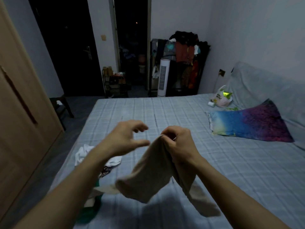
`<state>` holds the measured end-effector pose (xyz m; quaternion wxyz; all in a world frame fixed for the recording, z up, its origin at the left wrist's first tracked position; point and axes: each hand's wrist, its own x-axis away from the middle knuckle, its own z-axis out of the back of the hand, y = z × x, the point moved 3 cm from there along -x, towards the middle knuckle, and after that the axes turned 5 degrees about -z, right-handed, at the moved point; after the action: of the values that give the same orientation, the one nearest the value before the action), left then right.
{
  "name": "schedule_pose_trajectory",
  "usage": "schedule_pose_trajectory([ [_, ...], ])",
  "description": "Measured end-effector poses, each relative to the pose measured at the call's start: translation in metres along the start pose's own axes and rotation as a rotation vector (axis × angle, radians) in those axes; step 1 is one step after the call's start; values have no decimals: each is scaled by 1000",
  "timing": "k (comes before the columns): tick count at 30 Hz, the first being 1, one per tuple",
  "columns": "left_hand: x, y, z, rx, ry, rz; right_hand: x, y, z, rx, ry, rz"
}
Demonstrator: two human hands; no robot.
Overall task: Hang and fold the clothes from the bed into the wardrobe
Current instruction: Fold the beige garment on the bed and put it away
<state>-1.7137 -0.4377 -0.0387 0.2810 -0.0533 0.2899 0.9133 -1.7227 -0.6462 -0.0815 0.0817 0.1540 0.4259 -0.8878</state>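
**Beige garment up, free hand reaching in**

Both forearms stretch out over the bed (181,113). My right hand (179,142) pinches the top edge of a beige garment (148,172), which hangs down and toward me, its long axis running from my fingers to the mattress. My left hand (125,139) holds nothing, fingers spread, just beside that top edge and nearer to it than anything else. Below my left arm lies a small clothes pile (99,162); the wardrobe (19,100) stands left of my left hand.
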Motion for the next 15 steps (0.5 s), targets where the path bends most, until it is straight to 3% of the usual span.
schedule_pose_trajectory([
  [3,-12,14,-38,11,-39,-57,0,-10,-6,-33,3,7],
  [6,-17,14,-59,157,35,-53,2,-11,-1,-81,32,-6],
  [15,-25,9,-61,240,137,-88,27,29,14,-256,110,-8],
])
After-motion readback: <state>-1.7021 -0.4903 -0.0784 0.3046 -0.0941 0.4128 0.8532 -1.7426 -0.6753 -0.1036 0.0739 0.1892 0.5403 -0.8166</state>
